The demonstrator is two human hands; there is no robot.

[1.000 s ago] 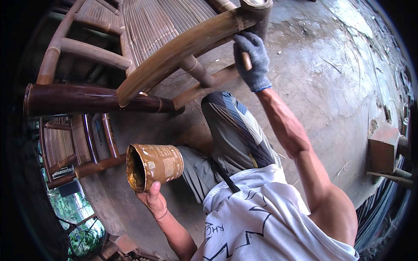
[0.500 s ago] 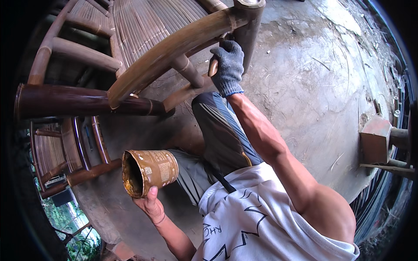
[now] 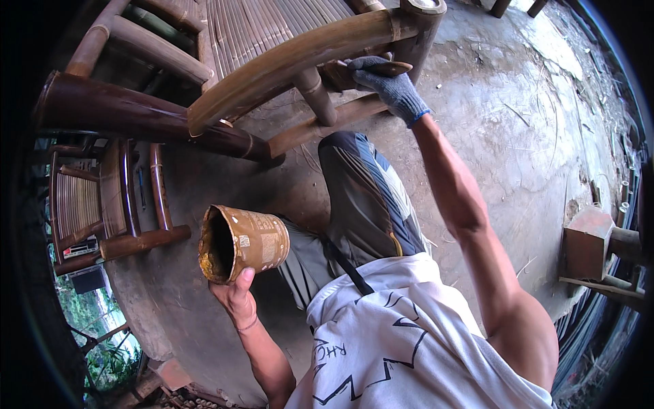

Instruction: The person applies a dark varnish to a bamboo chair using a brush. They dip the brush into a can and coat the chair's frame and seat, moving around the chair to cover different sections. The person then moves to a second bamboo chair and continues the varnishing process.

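My bare left hand (image 3: 238,296) grips a brown, smeared tub (image 3: 262,235) from below, its open mouth turned left and coated inside with yellowish-brown residue. Under the arched armrest of a bamboo chair (image 3: 286,65), my right hand (image 3: 392,88) in a grey knit glove is closed round a paintbrush (image 3: 391,69). The wooden handle points right, while the brush head lies to the left, near the chair's upright and partly hidden in shadow. A thick dark bamboo pole (image 3: 129,105) with a glossy surface joins the armrest at the left.
A second glossy bamboo chair (image 3: 133,198) stands at the left. A reddish block (image 3: 587,242) sits by the right edge near stacked bars (image 3: 579,354). Bits of straw lie on the concrete floor (image 3: 490,150). My bent knee (image 3: 354,170) is just below the near chair.
My right hand has turned and shifted right, so the brush handle now points right across the glove. The view has shifted slightly; my left hand still holds the tub.
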